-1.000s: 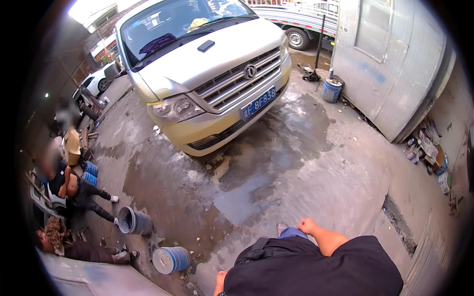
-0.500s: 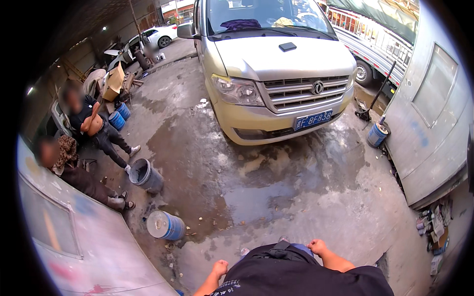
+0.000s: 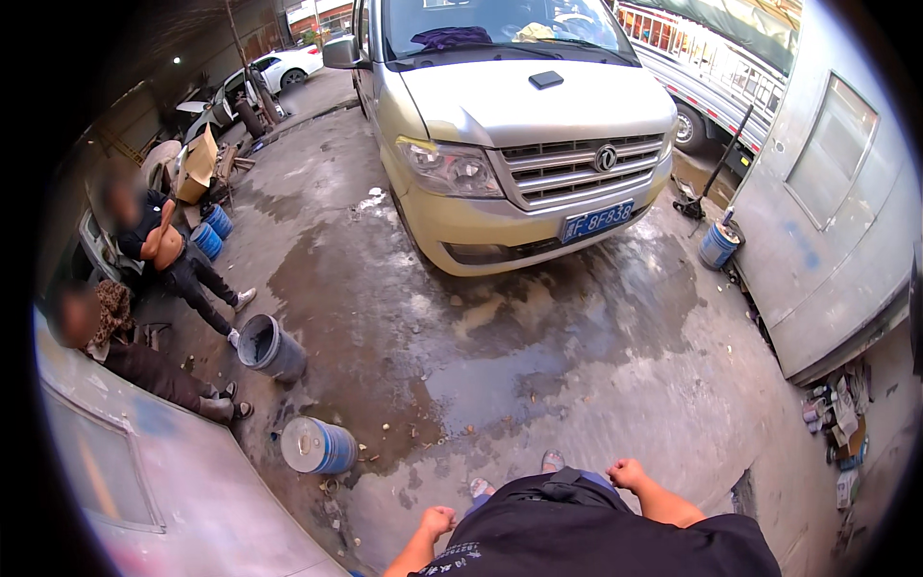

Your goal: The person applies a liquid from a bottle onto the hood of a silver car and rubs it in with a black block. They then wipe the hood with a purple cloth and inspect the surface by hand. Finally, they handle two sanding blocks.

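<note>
My left hand (image 3: pixel 437 520) hangs at my left side with its fingers curled in. On the other side of my black shirt (image 3: pixel 577 529), my right hand (image 3: pixel 627 473) is also loosely closed. Nothing shows in either hand, and neither touches anything but perhaps my clothes. Ahead stands a van (image 3: pixel 538 115) with a pale hood and a yellowish bumper, its front toward me. On its hood lies a small dark flat object (image 3: pixel 545 80). Left of my feet is a blue lidded drum (image 3: pixel 332 447), the thing nearest my left hand.
A grey bucket (image 3: pixel 274 348) stands beyond the drum. Two people are at the left, one standing, one lower down. Metal door panels (image 3: pixel 827 240) flank both sides. A blue can (image 3: pixel 718 246) and a floor jack (image 3: pixel 690 206) sit right of the van. Water (image 3: pixel 490 389) wets the floor.
The van and surroundings have shifted a little left in the picture. More of my feet shows in front of my body. Both hands stay closed at my sides.
</note>
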